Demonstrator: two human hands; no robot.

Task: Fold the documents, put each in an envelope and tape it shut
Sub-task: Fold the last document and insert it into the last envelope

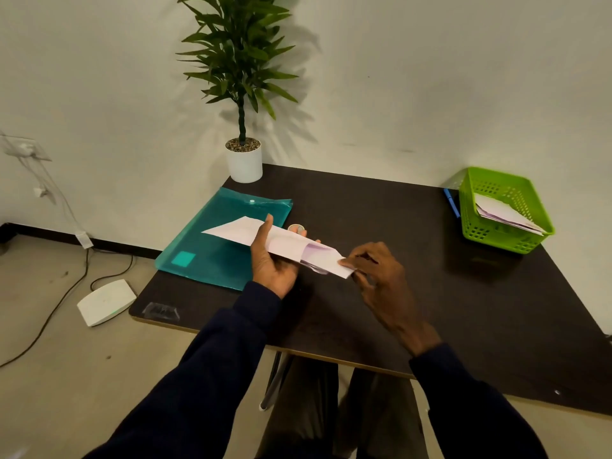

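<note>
My left hand (270, 260) grips a white envelope (238, 231) from below, thumb over its top, holding it above the dark table (414, 293). Its open flap points left. A folded document (326, 258) sticks partway out of the envelope's right end. My right hand (374, 270) pinches that document's right edge. A tape roll (295, 228) peeks out on the table just behind the envelope, mostly hidden.
A teal plastic folder (215, 246) lies at the table's left. A potted plant (244, 160) stands at the back left corner. A green basket (503, 210) holding envelopes sits at the back right, with a blue pen (451, 202) beside it. Cables and a white box (106, 301) lie on the floor at left.
</note>
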